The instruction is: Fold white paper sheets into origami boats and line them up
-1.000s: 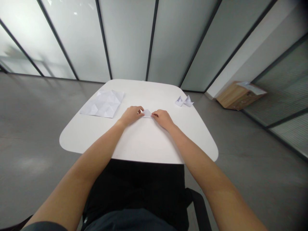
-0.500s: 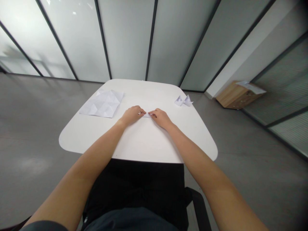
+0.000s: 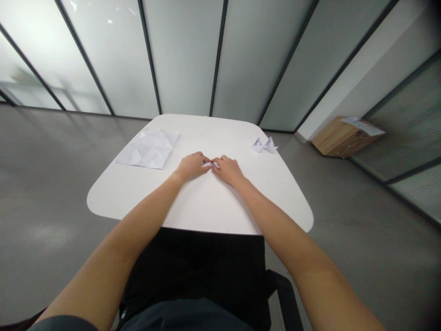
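A small piece of folded white paper (image 3: 206,164) is pinched between my two hands over the middle of the white table (image 3: 206,202). From the left, my left hand (image 3: 193,166) closes its thumb and fingers on the paper. My right hand (image 3: 227,170) grips it from the right, with the fingertips of both hands meeting. Most of the paper is hidden by the fingers, so its exact shape cannot be made out.
Creased white paper sheets (image 3: 151,149) lie at the table's left. Folded white paper shapes (image 3: 264,145) stand near its right edge. A wooden cabinet (image 3: 339,138) is on the floor at right. Frosted glass panels (image 3: 182,55) rise behind the table. A black chair armrest (image 3: 284,294) shows below.
My fingertips have come together, and the paper, flat on the table before, now looks gripped between them. The whole view has shifted slightly.
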A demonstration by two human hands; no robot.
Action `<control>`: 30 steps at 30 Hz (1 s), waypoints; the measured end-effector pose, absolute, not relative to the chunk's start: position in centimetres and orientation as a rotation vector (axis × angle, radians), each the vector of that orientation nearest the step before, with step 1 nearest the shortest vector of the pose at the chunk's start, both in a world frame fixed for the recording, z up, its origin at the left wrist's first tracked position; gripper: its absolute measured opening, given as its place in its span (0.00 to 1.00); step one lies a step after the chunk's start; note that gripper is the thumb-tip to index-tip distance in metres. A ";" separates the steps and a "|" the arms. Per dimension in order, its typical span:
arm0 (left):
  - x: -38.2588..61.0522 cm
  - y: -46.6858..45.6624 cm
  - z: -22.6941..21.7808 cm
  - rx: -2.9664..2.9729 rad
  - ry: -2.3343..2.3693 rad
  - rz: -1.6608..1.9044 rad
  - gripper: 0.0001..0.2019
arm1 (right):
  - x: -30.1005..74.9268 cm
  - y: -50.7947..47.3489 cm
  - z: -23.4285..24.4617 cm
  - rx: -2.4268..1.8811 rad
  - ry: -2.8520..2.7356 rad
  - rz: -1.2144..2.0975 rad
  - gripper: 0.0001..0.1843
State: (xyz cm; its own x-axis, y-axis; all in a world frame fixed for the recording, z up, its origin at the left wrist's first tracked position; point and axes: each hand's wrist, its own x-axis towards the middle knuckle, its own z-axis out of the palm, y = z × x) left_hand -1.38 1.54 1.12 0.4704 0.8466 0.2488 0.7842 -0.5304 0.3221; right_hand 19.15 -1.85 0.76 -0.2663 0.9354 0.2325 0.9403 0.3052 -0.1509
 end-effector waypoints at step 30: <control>-2.0 1.7 0.8 2.679 1.313 0.437 0.23 | 19.4 -2.9 1.2 -1.749 -2.353 -0.001 0.24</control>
State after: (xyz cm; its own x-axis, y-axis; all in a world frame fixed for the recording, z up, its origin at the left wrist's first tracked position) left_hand -2.01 1.67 0.75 0.5804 0.7891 0.2012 0.7525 -0.6141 0.2380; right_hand 19.43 -2.90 1.19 -0.2740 0.9470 0.1679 0.9471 0.2961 -0.1242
